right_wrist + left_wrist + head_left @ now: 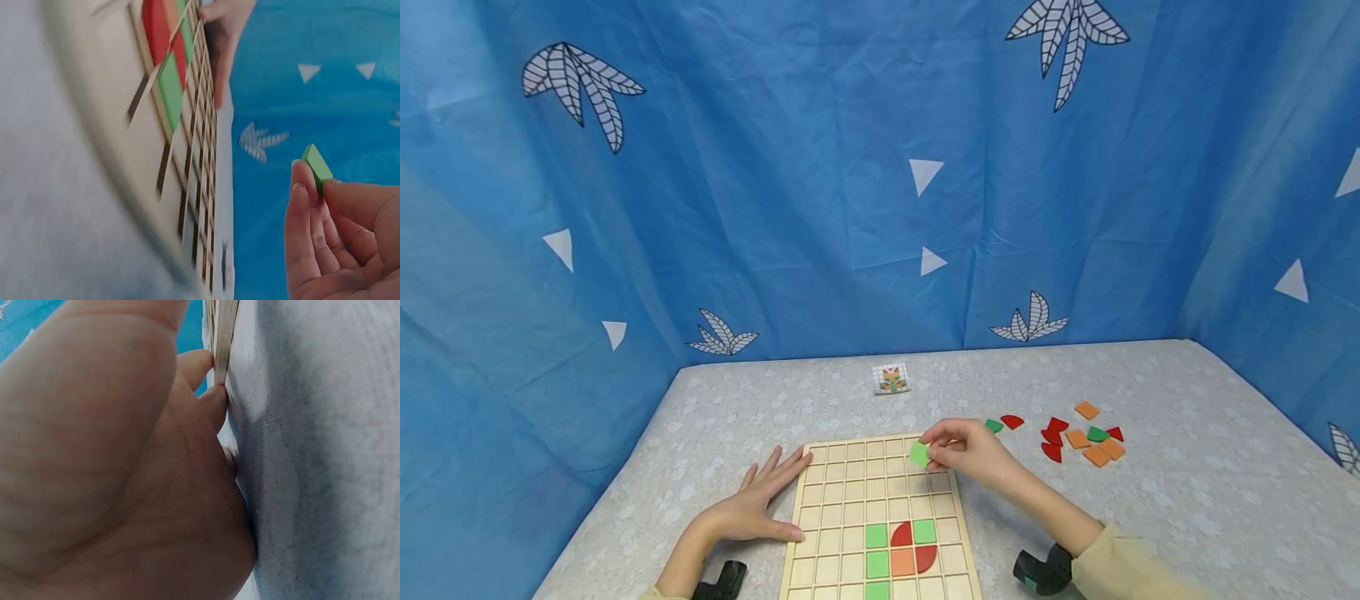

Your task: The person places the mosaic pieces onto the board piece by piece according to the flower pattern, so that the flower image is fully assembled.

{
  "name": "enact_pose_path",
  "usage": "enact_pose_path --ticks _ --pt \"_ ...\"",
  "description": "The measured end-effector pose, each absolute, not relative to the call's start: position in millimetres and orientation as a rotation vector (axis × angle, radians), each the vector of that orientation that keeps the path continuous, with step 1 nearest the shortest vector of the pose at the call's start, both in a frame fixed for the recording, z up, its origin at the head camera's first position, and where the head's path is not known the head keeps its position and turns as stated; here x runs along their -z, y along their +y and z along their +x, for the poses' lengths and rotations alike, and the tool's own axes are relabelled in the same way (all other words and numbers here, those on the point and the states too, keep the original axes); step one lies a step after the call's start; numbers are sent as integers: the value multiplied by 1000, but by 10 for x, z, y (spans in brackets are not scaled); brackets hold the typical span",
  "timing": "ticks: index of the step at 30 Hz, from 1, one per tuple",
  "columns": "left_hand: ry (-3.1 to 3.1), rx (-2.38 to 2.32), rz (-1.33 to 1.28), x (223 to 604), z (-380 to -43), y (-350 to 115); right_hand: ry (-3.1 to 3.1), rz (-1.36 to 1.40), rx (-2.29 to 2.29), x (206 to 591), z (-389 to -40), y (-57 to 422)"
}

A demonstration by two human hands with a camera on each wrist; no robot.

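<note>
Over the far right corner of the wooden grid board (832, 492), I see the right hand (970, 450) pinching a light green square (919, 454) between thumb and fingers, raised clear of the surface. The left hand (756, 504) lies with fingers spread, grasping nothing, fingertips and thumb touching the board's left edge. I count four green tiles (877, 564), two red quarter-circles (926, 557) and an orange tile (902, 562) set in its near half. Farther out, loose pieces (1077, 438) in red, orange and green lie to the right on the pale tablecloth (1187, 500); beyond the board I find a small pattern card (891, 379), then a blue curtain (850, 167).
</note>
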State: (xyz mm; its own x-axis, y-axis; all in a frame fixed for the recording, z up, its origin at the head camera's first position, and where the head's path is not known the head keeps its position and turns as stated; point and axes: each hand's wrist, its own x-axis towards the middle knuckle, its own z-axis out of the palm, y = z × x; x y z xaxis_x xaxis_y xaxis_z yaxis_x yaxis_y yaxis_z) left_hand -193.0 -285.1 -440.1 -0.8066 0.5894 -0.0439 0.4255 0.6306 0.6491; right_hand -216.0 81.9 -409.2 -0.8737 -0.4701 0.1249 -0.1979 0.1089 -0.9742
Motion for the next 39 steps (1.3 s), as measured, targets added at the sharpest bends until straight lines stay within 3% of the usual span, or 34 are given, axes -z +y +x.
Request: enact_pose_path --ticks 16,39 --pt "2620 -937 811 4400 -1903 -2862 2194 -901 1655 4159 -2012 -116" --pt "2609 -944 834 4404 -1926 -2845 2291 -1016 1375 4280 -1901 -325"
